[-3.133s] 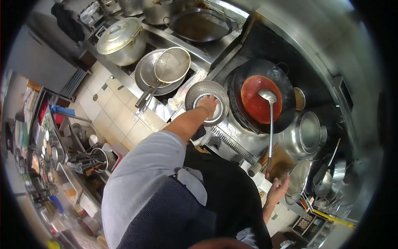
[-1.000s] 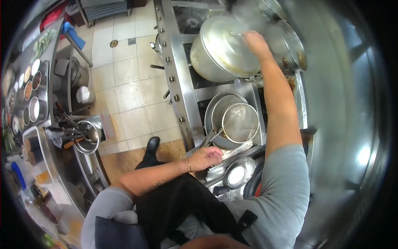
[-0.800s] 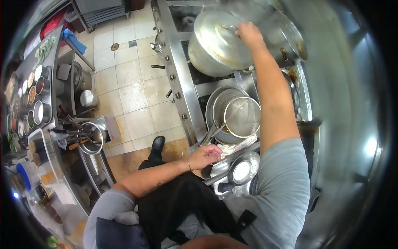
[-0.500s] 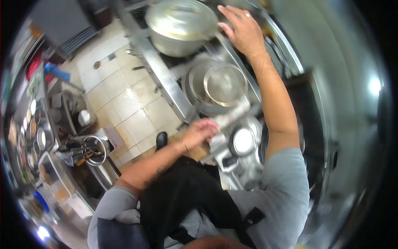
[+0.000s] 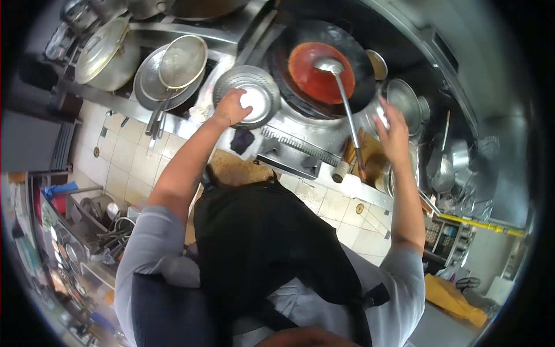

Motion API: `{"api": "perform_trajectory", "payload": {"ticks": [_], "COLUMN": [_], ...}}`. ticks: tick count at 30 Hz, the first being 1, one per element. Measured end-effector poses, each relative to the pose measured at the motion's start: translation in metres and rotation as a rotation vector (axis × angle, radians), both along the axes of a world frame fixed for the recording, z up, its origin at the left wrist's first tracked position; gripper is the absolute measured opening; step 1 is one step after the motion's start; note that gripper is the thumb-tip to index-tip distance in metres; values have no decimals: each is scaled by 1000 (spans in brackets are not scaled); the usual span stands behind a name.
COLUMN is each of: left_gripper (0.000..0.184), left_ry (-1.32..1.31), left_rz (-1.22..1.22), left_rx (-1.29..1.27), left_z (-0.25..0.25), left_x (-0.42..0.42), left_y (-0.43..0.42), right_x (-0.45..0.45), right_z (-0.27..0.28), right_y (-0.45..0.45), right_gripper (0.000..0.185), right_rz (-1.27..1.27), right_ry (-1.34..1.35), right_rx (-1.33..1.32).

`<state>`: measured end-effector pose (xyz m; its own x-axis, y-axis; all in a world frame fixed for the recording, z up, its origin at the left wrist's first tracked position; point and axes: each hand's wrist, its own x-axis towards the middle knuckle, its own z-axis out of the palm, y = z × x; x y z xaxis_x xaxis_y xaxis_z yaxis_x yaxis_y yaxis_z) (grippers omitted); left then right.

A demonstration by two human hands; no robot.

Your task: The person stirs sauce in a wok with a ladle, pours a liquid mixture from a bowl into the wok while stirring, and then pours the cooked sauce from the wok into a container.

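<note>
reaching over the perforated colander [image 5: 248, 74], our left hand [image 5: 231, 109] curls with its thumb at the pale inner bowl [image 5: 260, 104], whether pinching it we cannot tell, while left of our loosely spread right hand [image 5: 395, 136] the ladle [image 5: 345, 99] leans from the wok [image 5: 362, 78], probably so its handle is easy to grab.

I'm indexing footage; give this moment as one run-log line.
left hand: at perforated colander; right hand: open, near ladle; ladle: head in red sauce inside wok
</note>
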<state>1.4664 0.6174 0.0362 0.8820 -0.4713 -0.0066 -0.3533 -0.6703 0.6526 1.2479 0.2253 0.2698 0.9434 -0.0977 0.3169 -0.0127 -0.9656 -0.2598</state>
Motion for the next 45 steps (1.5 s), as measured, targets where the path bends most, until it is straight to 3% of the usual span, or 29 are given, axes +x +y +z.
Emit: {"api": "perform_trajectory", "payload": {"ticks": [4, 7, 11, 17, 19, 22, 30, 36, 39, 40, 42, 45], "left_gripper": [87, 89, 94, 93, 93, 92, 92, 79, 47, 32, 31, 31], "left_ry": [39, 45, -8, 52, 27, 0, -15, 14, -22, -53, -7, -24], "left_rz": [-134, -151, -216, -233, -248, -265, -342, -372, -470, -401, -398, -459], "left_rx": [431, 670, 795, 850, 831, 801, 755, 667, 611, 592, 511, 425], "left_z": [-30, -18, -16, -7, -10, -26, -31, -49, -65, -71, -96, -57], "left_x": [16, 16, 23, 26, 29, 36, 43, 49, 50, 48, 70, 71], "left_y": [-40, -62, -80, -91, -90, -84, -75, -68, -66, -68, -63, -51], "right_x": [-128, -217, -306, -371, -413, -449, -425, -395, -382, -376, -368, -389], "right_z": [-36, -85, -147, -237, -301, -356, -329, -312, -304, -305, -305, -349], "right_y": [-44, -46, -1, 102, 117, 134, 161, 189, 193, 195, 187, 165], "right_gripper": [48, 47, 48, 49, 50, 50, 52, 53, 53, 54, 55, 57], "right_rz": [-249, -373, -532, -1032, -1070, -1052, -1125, -1162, -1023, -1028, -1020, -1064], "right_ry": [192, 168, 177, 205, 218, 219, 318, 297, 299, 296, 288, 363], "right_rx": [91, 171, 250, 610, 738, 686, 615, 631, 531, 577, 614, 711]}}
